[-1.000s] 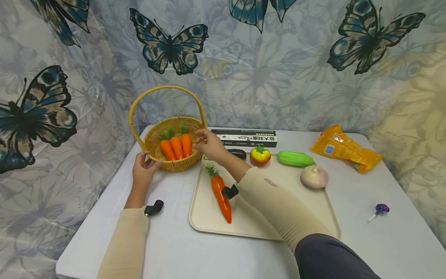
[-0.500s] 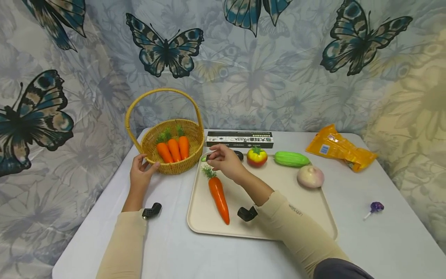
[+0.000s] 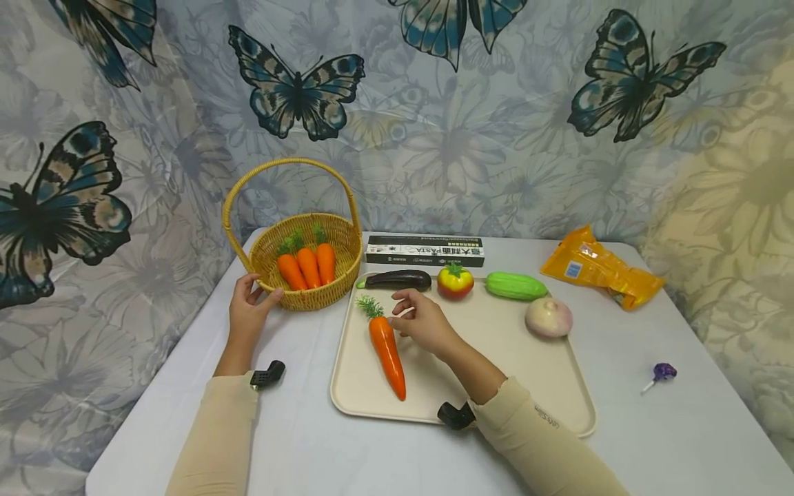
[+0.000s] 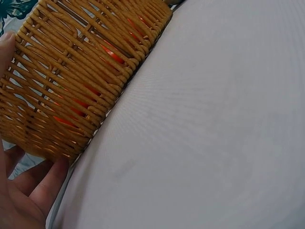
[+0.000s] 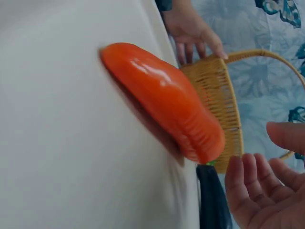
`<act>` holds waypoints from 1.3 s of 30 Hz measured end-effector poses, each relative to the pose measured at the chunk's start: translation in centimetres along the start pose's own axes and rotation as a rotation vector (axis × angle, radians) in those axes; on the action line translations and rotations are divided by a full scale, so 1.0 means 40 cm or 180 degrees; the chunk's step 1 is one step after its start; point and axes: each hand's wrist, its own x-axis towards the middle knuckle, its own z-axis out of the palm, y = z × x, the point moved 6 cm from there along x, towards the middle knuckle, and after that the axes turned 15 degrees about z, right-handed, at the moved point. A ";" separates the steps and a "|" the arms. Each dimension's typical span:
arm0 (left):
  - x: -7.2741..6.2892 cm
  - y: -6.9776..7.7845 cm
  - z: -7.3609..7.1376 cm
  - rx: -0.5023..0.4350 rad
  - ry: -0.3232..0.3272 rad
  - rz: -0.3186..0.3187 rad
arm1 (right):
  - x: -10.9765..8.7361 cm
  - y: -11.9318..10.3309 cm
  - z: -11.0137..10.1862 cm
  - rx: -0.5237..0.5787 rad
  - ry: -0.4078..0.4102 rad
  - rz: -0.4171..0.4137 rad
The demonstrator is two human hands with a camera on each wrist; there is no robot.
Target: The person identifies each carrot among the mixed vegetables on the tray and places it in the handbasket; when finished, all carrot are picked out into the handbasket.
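Observation:
In the head view my left hand (image 3: 247, 313) holds the near left side of a wicker basket (image 3: 310, 299), thumb at the rim and fingers against the wall. Three small orange carrots (image 3: 307, 265) with green tops lie inside it. My right hand (image 3: 424, 322) hovers over the tray beside the leafy end of a larger carrot (image 3: 387, 355), its fingers loosely bent and nothing in them. The right wrist view shows a gap between this hand (image 5: 267, 186) and the big carrot (image 5: 164, 100). Woven strands (image 4: 81, 71) hide most of the basket's contents in the left wrist view.
A cream tray (image 3: 496, 372) also bears an eggplant (image 3: 400, 279), a red-yellow tomato (image 3: 455, 282), a green cucumber-like vegetable (image 3: 516, 285) and a pinkish onion-like bulb (image 3: 548, 317). Behind stands a pasta box (image 3: 424, 251). An orange packet (image 3: 598, 269) and a lollipop (image 3: 664, 373) lie right.
My right hand has drawn back from the basket's right rim, over the eggplant, to beside the large carrot's leafy top. My left hand has stayed at the basket.

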 end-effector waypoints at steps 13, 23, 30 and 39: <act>0.008 0.007 0.000 -0.0023 0.0009 0.0016 | -0.019 0.051 0.031 -0.0280 -0.0152 0.0250; 0.012 0.013 0.002 -0.0053 0.0034 0.0017 | -0.017 0.045 0.061 -0.0913 -0.0153 0.0344; 0.009 0.008 0.001 0.0009 0.0011 0.0023 | -0.004 0.050 0.092 -0.0871 -0.0298 0.0518; 0.002 0.007 0.000 0.0031 0.0002 0.0006 | -0.002 0.048 0.114 -0.0724 -0.0437 0.0573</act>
